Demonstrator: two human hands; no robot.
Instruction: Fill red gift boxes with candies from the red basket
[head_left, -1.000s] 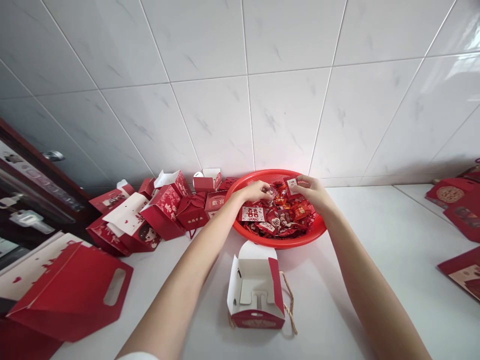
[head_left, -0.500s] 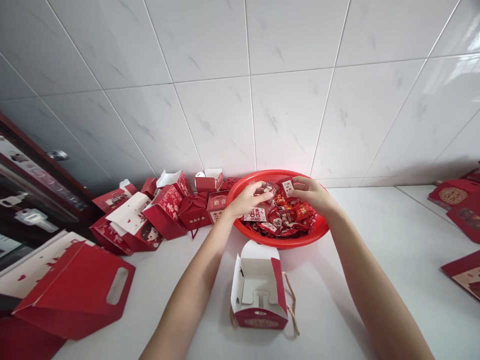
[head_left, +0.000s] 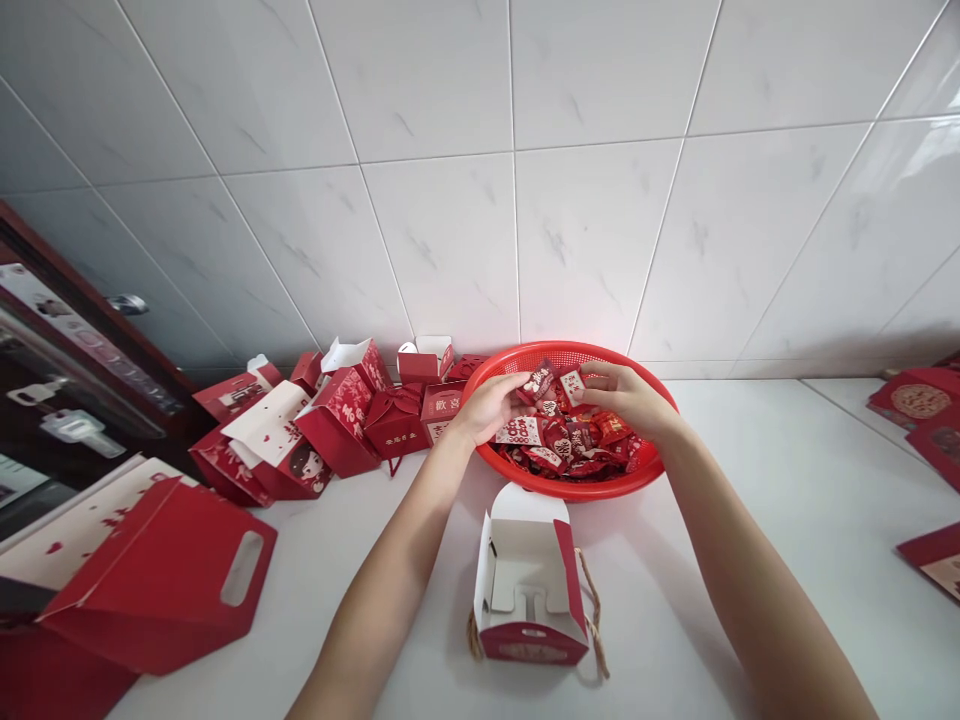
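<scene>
While the left hand (head_left: 491,407) has a dark red packet (head_left: 535,381) pinched between thumb and fingers, the right hand (head_left: 626,395) just across from it is pinching a little white-and-red packet (head_left: 572,386). Both hands are over the red plastic basket (head_left: 600,489), so those two are pretty much side by side, with a heap of other shiny wrapped packets (head_left: 577,440) right below the fingers. Closer to the person than either hand, just in front of the basket, sits a small red-and-white box (head_left: 532,645), top flap up, pale insides showing, twisted rope handle (head_left: 596,630) hanging off the right-hand side. Left of the left hand there's a whole crowd of red gift boxes (head_left: 341,420), plus a bigger red box (head_left: 165,560) with a slot handle nearer the person. Well out past the right hand, more red packaging (head_left: 911,395).
</scene>
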